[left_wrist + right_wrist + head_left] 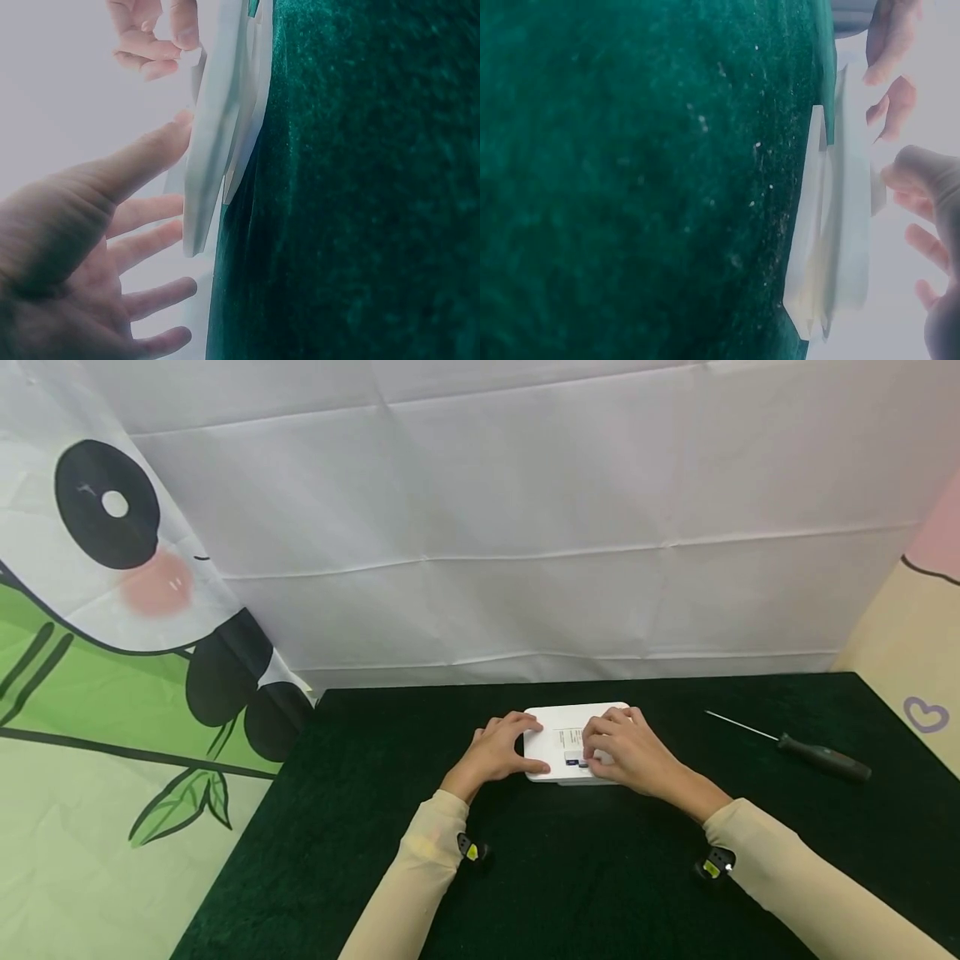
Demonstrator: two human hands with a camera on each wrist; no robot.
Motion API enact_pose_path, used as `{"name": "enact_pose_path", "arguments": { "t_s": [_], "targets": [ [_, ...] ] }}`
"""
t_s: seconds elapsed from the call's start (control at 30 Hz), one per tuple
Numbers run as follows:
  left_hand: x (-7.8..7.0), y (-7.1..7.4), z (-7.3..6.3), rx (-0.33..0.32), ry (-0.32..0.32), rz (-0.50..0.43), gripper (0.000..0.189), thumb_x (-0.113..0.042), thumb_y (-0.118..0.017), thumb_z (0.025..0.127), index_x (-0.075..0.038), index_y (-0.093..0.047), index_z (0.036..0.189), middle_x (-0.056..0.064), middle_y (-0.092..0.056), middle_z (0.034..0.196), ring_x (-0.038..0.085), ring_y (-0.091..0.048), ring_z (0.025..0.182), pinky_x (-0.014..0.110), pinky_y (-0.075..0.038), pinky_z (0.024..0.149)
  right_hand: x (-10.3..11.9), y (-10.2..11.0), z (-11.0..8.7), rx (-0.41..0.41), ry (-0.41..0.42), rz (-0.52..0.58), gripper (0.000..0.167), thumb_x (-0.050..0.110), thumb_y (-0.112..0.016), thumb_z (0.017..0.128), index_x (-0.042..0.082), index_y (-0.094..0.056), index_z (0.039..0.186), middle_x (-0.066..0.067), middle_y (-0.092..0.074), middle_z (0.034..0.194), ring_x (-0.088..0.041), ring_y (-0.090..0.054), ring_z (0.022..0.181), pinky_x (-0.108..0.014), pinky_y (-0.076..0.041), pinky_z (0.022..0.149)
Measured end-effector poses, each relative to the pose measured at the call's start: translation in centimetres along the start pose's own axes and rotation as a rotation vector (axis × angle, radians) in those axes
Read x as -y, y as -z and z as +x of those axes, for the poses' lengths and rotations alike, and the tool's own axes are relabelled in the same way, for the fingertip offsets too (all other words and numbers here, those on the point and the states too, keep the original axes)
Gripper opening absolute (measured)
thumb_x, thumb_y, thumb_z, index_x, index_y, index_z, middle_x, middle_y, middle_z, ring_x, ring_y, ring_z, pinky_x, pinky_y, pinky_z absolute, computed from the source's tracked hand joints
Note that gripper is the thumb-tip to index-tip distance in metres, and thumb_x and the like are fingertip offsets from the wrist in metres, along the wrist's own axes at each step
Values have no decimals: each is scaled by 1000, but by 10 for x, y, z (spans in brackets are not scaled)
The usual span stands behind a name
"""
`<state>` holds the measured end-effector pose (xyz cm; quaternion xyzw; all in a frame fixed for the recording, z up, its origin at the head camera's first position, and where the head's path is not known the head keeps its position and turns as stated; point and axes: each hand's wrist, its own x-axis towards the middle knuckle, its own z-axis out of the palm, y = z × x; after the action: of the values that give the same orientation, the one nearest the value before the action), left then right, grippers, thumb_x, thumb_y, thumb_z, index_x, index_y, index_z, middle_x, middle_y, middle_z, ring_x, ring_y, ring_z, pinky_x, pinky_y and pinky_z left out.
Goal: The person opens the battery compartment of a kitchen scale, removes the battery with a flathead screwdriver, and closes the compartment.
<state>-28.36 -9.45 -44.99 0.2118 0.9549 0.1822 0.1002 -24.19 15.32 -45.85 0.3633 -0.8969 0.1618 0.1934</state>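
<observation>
A flat white device (555,718) with rounded corners lies on the dark green cloth, its printed face up. Near its front edge is a small recess (572,762) with dark blue pieces inside, perhaps batteries. My left hand (495,750) rests at the device's left end, thumb and fingers spread and fairly straight. Over the right part, my right hand (633,756) has its fingers bent down beside the recess. In both wrist views its thumb and fingertips pinch a small white piece (878,195) that stands up from the device; its exact kind is unclear.
A screwdriver (821,758) with a black handle lies to the right, its thin shaft pointing left and back. The dark green cloth (585,877) covers the table. A white sheet (525,527) hangs behind it, with a cartoon print (97,610) on the left.
</observation>
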Motion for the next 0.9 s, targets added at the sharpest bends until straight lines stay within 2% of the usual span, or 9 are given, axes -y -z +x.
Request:
{"name": "enact_pose_path", "arguments": {
  "t_s": [0.17, 0.47, 0.67, 0.9],
  "targets": [
    [0, 0, -1, -1, -3, -7, 68, -54, -75, 80, -25, -53, 139, -2, -36, 155, 27, -36, 134, 52, -30, 107, 2, -1, 2, -2, 3, -3, 9, 15, -73, 80, 21, -66, 78, 4, -63, 103, -20, -52, 100, -52, -35, 98],
    [-1, 1, -1, -2, 1, -11, 68, -52, -76, 80, -24, -54, 138, -1, -37, 155, 27, -37, 133, 52, -30, 107, 2, 3, -2, -19, -8, -33, 7, 16, -74, 80, 20, -67, 80, 0, -62, 107, -23, -52, 107, -50, -36, 98],
    [-1, 1, 0, -9, -12, -3, 68, -52, -76, 80, -23, -54, 138, -1, -37, 155, 29, -36, 134, 52, -30, 107, -8, 14, -12, -51, -31, -71, 9, 15, -78, 78, 15, -69, 82, -3, -61, 108, -24, -50, 105, -50, -35, 96],
    [0, 0, -1, -10, -19, -9, 69, -52, -76, 80, -22, -54, 138, 0, -37, 155, 29, -36, 134, 52, -30, 106, -26, 24, -29, -83, -21, -119, 9, 13, -77, 78, 13, -68, 80, -5, -61, 106, -26, -50, 101, -50, -36, 92]
  ]
}}
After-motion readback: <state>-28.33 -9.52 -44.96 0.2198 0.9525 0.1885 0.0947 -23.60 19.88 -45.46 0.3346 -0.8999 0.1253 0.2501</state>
